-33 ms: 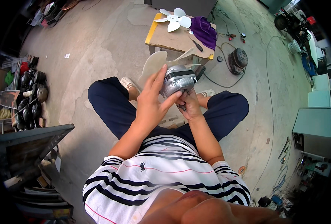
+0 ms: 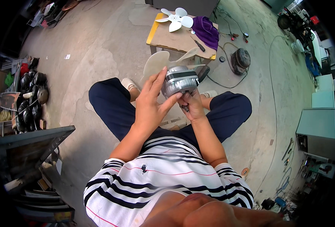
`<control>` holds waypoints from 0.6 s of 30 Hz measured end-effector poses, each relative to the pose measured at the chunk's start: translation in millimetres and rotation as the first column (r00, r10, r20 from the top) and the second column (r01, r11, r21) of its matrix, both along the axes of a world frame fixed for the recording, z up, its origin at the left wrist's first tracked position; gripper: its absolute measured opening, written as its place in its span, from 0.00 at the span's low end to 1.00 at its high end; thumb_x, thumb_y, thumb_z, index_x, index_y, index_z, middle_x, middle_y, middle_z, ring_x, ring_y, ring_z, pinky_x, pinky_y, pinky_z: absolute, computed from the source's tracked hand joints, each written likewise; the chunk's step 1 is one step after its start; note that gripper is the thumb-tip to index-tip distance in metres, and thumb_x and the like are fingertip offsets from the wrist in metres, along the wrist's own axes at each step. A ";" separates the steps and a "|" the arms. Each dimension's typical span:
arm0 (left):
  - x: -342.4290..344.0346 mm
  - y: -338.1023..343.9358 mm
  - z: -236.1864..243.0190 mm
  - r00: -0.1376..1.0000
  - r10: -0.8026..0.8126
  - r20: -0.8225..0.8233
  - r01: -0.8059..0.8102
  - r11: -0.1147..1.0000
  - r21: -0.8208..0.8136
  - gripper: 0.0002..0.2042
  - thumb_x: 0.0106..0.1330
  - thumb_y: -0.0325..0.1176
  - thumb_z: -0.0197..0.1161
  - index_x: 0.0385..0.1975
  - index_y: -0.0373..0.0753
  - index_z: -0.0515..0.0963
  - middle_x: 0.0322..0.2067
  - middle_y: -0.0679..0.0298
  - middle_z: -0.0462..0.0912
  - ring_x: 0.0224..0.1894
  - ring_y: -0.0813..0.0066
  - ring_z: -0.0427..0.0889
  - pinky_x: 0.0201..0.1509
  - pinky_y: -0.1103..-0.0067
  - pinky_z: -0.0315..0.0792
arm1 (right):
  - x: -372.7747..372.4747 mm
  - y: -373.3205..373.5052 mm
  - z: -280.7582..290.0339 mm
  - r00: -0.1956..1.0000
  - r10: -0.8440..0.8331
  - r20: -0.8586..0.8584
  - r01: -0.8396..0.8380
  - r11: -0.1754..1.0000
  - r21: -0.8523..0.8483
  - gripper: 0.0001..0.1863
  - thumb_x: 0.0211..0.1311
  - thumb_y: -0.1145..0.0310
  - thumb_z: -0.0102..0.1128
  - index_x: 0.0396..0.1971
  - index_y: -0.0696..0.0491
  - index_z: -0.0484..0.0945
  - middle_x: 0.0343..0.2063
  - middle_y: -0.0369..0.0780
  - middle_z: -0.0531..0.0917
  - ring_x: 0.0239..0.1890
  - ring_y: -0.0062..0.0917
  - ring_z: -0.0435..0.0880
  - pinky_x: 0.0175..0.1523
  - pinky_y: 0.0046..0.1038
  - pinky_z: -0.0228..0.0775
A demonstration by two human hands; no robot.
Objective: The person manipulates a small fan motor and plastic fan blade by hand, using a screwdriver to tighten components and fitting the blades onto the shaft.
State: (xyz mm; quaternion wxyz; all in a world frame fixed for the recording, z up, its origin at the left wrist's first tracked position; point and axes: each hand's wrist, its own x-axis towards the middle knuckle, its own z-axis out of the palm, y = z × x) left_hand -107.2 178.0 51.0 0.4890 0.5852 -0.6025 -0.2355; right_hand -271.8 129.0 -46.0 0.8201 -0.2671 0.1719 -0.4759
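Note:
A silver fan motor (image 2: 180, 82) with a dark band round its middle is held up in front of me, above the floor between my knees. Pale fan blades (image 2: 156, 67) spread out behind it. My left hand (image 2: 150, 100) is closed round its left side, with fingers along the casing and the thumb on the near end. Close to that thumb, my right hand (image 2: 194, 105) has its fingers curled at the motor's near underside. A small grey metal piece (image 2: 185, 108) shows between those fingers; whether it joins the motor cannot be seen.
Ahead stands a low table (image 2: 167, 41) bearing a white fan blade (image 2: 175, 19), a purple cloth (image 2: 206, 33) and a screwdriver (image 2: 198, 44). A dark compressor (image 2: 240, 60) with a hose sits on the floor to its right. Several dark compressors (image 2: 33, 98) are piled at left.
My left hand and the motor have shifted very slightly to the left. Both hands keep the same hold.

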 end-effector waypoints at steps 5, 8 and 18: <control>22.1 3.7 -0.5 0.991 0.084 0.108 -0.087 0.996 0.028 0.33 0.51 0.38 0.83 0.60 0.39 0.81 0.53 0.54 0.83 0.51 0.62 0.85 0.54 0.73 0.79 | -8.2 -5.1 11.2 0.956 -0.183 -0.229 0.146 0.975 -0.170 0.47 0.53 0.71 0.80 0.71 0.57 0.61 0.58 0.40 0.78 0.60 0.24 0.78 0.63 0.27 0.71; 28.3 5.9 -2.6 0.995 0.081 -0.059 -0.063 0.964 0.259 0.34 0.50 0.36 0.83 0.61 0.40 0.80 0.53 0.56 0.83 0.51 0.63 0.84 0.56 0.72 0.79 | -9.6 -8.4 20.6 0.923 -0.266 -0.278 0.169 0.929 -0.330 0.46 0.53 0.79 0.78 0.71 0.59 0.60 0.59 0.42 0.77 0.60 0.26 0.78 0.64 0.29 0.72; 30.7 -22.8 -34.3 0.916 -0.335 -0.220 0.357 0.932 0.063 0.40 0.56 0.34 0.79 0.70 0.39 0.69 0.64 0.54 0.73 0.65 0.58 0.75 0.69 0.66 0.70 | -21.2 -8.8 28.6 0.843 -0.290 -0.454 0.020 0.859 -0.511 0.44 0.51 0.87 0.75 0.70 0.61 0.64 0.58 0.44 0.79 0.58 0.26 0.81 0.59 0.28 0.78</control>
